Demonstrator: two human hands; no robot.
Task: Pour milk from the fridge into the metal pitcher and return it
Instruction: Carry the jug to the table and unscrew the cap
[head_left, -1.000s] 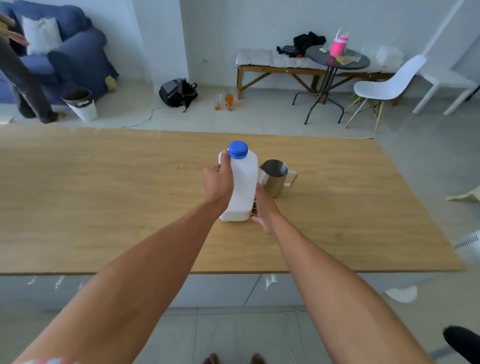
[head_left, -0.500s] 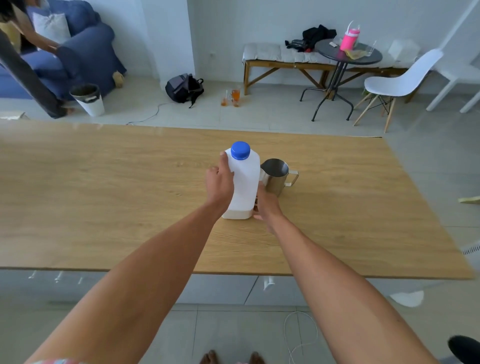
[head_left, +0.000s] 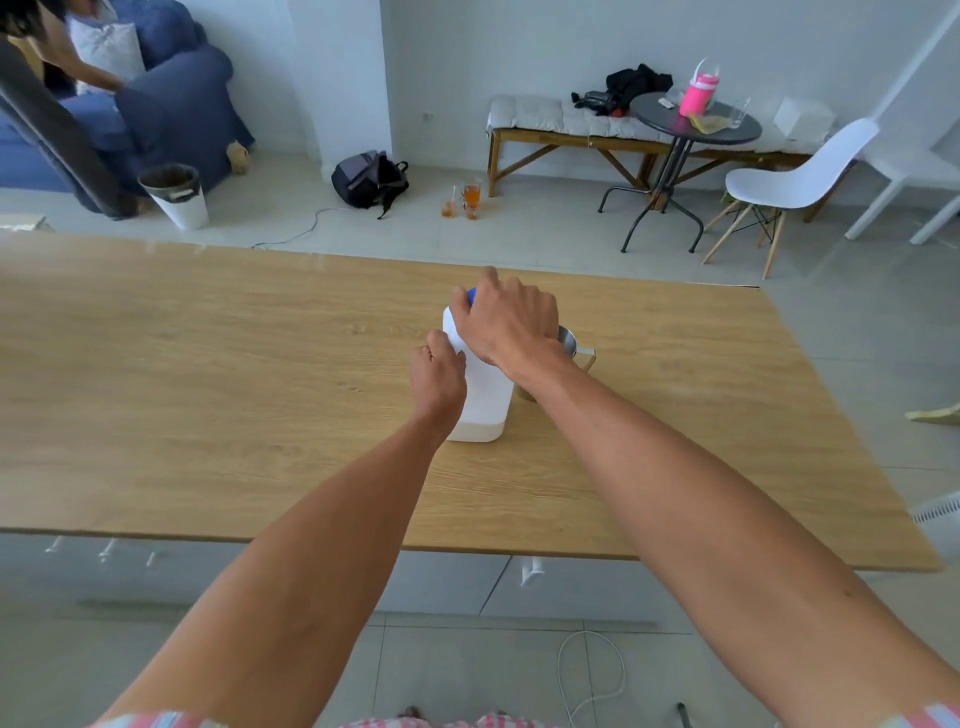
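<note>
Head view
Bottle: your white milk bottle (head_left: 480, 395) stands upright on the wooden table (head_left: 208, 374), about mid-table and a little toward the far edge.
Cap: only a sliver of the blue cap (head_left: 471, 296) shows at the bottle's top, under your right hand.
Left hand: your left hand (head_left: 438, 375) is wrapped around the bottle's left side at mid-height, thumb toward you, gripping it.
Right hand: your right hand (head_left: 506, 319) comes over the top of the bottle, fingers curled down around the cap and closed on it.
Pitcher: the metal pitcher (head_left: 574, 349) sits on the table just beside the bottle on its right, mostly hidden behind your right wrist; its rim and handle show, the handle pointing right. You cannot tell what is inside it.
Forearms: both your bare forearms reach in from the near edge and meet at the bottle.
Room: beyond the table, a backpack (head_left: 370, 178) lies on the floor, and a white chair (head_left: 795, 179) stands far right.
</note>
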